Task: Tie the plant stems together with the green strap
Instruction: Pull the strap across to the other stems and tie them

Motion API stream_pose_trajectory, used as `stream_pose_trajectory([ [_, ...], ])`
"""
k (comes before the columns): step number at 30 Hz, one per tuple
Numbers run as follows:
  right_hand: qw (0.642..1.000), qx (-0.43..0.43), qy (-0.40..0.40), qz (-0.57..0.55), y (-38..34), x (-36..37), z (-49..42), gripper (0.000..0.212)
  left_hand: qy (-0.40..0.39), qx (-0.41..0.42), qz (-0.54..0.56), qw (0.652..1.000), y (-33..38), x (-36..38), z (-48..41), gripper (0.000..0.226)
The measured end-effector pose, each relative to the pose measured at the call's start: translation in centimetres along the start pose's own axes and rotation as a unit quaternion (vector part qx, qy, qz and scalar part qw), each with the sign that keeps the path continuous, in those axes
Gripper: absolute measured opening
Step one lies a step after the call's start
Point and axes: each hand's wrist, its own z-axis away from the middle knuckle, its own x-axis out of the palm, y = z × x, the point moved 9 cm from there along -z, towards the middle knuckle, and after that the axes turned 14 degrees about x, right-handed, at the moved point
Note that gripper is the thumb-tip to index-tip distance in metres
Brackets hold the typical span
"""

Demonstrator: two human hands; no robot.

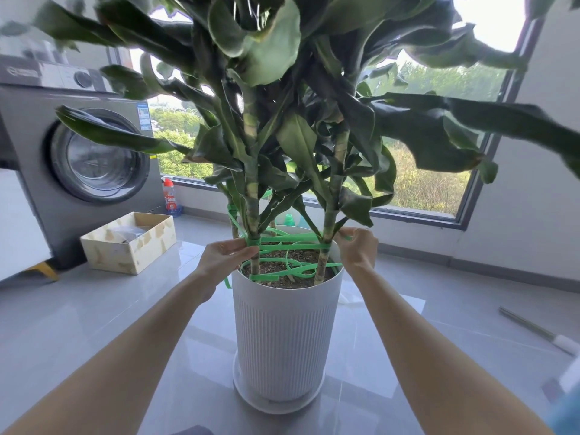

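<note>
Ribbed matt pot (284,334), glossy floor tiles (94,309)

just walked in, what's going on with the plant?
A person is tying plant stems in a white ribbed pot. A flat green plastic strap spans the two front stems, slack looped over the soil. The left hand grips its wrap on the left stem; the right hand pinches it beside the right stem.

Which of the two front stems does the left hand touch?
The front stem on the left: the left hand pinches the green strap wound round it; the other front stem stands by the right hand.
</note>
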Motion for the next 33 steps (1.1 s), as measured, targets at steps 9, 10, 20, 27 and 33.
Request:
stream_pose_trajectory([
  [9, 1.000, -0.004, 0.003, 0.008, 0.1, -0.9, 1.2, 0.019, 0.015, -0.005, 0.010, 1.000, 0.3, 0.1, 0.6, 0.039],
  [10, 1.000, 0.003, 0.001, 0.005, 0.2, -0.8, 1.2, 0.021, 0.016, -0.006, 0.011, 1.000, 0.4, 0.1, 0.6, 0.039],
  [20, 1.000, -0.004, -0.005, 0.017, -0.1, -1.2, 1.3, 0.021, 0.013, -0.005, 0.012, 1.000, 0.5, 0.2, 0.6, 0.039],
  [27, 1.000, -0.011, 0.002, 0.023, -0.1, -1.5, 1.7, 0.020, 0.014, -0.007, 0.010, 1.000, 0.6, 0.2, 0.7, 0.038],
  [33, 0.999, -0.020, 0.003, 0.036, -0.2, -1.8, 2.0, 0.021, 0.014, -0.010, 0.009, 1.000, 0.7, 0.2, 0.9, 0.038],
])
